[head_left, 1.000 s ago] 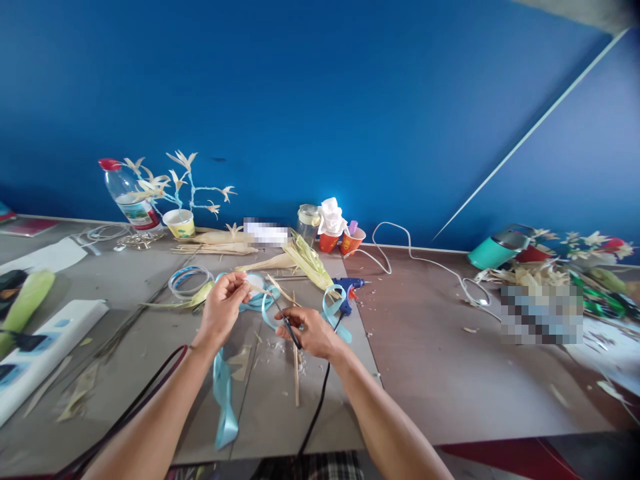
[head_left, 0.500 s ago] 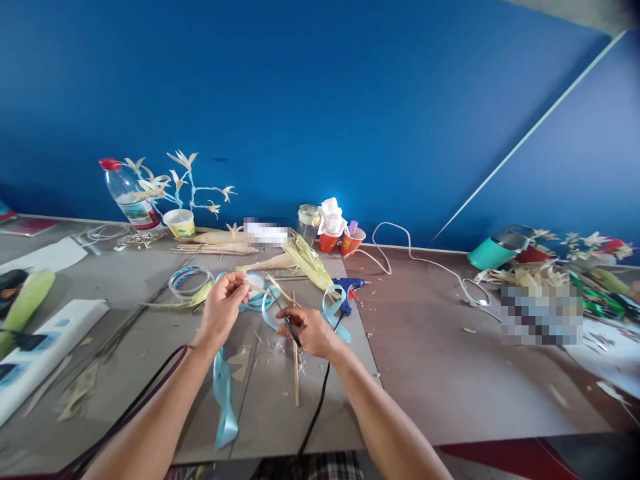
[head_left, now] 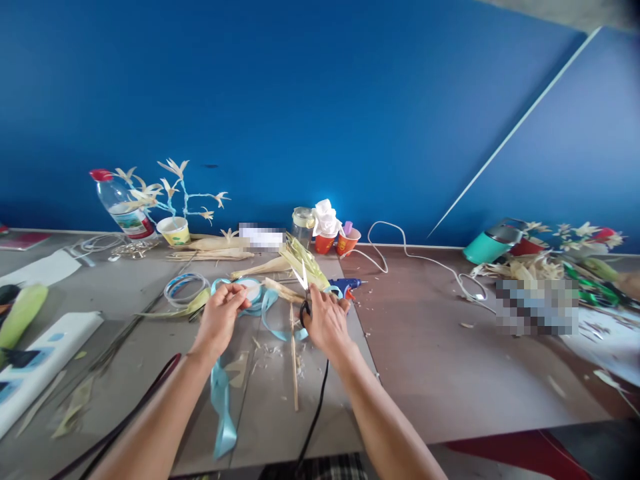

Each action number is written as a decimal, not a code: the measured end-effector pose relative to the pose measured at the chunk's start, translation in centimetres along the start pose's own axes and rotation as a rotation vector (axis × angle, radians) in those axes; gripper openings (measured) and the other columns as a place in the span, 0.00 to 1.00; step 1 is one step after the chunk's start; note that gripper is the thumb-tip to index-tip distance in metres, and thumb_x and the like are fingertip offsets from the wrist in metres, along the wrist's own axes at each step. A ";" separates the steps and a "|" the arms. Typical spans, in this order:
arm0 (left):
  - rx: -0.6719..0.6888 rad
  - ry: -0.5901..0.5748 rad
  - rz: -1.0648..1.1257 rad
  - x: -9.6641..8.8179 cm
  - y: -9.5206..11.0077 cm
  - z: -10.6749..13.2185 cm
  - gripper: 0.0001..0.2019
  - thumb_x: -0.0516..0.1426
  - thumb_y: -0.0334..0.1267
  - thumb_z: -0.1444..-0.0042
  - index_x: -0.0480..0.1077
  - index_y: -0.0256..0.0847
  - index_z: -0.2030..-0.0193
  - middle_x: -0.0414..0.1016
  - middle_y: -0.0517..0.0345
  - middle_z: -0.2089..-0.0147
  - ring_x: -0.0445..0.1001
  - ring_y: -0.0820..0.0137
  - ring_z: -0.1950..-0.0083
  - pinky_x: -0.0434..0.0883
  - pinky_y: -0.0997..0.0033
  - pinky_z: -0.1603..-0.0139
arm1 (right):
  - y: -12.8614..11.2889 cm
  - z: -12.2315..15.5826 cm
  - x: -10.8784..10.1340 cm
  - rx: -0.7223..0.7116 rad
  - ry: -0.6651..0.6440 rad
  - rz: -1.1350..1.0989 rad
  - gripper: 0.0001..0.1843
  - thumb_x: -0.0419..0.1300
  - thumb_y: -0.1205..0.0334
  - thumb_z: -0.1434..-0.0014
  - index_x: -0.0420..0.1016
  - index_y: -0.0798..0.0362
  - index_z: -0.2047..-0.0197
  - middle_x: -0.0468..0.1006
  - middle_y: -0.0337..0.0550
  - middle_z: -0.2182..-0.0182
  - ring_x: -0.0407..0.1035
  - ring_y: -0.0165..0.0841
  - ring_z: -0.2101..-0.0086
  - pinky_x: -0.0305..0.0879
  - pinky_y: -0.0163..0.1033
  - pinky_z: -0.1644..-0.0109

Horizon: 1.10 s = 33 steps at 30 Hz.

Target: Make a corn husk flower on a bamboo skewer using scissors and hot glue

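Scissors are at mid-table under the right hand, blades spread in a V toward the far wall. From where I stand, that hand seems closed about a black finger loop, though how firmly I cannot tell. On the left, the left hand has thumb and fingertips pinched together, on what looks like a pale husk strip, over light blue ribbon. Ribbon loops curl near the scissors, so a careless squeeze could nick them. The right fingers reach just beside a blue glue gun; a bump could shove it, and a hot nozzle would burn. A black cord trailing nearward could snag a wrist. Farther off stand red paper cups.
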<state>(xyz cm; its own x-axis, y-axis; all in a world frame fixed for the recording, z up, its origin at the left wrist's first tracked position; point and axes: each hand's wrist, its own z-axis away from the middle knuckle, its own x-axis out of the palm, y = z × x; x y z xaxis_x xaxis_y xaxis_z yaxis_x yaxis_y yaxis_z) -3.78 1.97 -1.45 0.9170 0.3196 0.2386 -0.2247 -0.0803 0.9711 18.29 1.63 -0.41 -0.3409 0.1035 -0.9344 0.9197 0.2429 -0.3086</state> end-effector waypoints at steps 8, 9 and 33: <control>-0.077 -0.027 0.114 0.8 0.6 0.7 0.14 0.67 0.39 0.62 0.68 0.38 0.72 0.64 0.66 0.75 0.64 0.78 0.76 0.65 0.72 0.69 | -0.5 -0.2 0.3 -0.016 -0.105 0.069 0.35 0.54 0.59 0.44 0.51 0.59 0.35 0.76 0.55 0.59 0.69 0.44 0.58 0.45 0.49 0.46; -0.083 -0.026 0.121 0.9 0.6 0.7 0.13 0.67 0.39 0.62 0.69 0.38 0.72 0.64 0.66 0.76 0.63 0.78 0.76 0.65 0.71 0.69 | -0.6 -0.4 0.3 -0.007 -0.118 0.067 0.35 0.53 0.59 0.43 0.51 0.60 0.35 0.77 0.54 0.61 0.70 0.43 0.60 0.45 0.49 0.47; -0.199 -0.096 0.181 1.0 0.0 1.0 0.13 0.68 0.36 0.62 0.70 0.39 0.71 0.67 0.65 0.77 0.66 0.77 0.76 0.66 0.74 0.70 | 0.2 -2.0 0.9 -0.063 -0.134 -0.307 0.16 0.52 0.69 0.41 0.78 0.48 0.55 0.74 0.44 0.50 0.64 0.38 0.50 0.44 0.51 0.41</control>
<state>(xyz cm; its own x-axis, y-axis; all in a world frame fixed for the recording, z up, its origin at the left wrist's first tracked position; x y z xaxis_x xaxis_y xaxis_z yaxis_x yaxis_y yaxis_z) -2.53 1.37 -1.20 0.8811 0.2257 0.4156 -0.4387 0.0617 0.8965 17.78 3.70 -0.99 -0.5670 -0.1106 -0.8162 0.7632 0.3021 -0.5711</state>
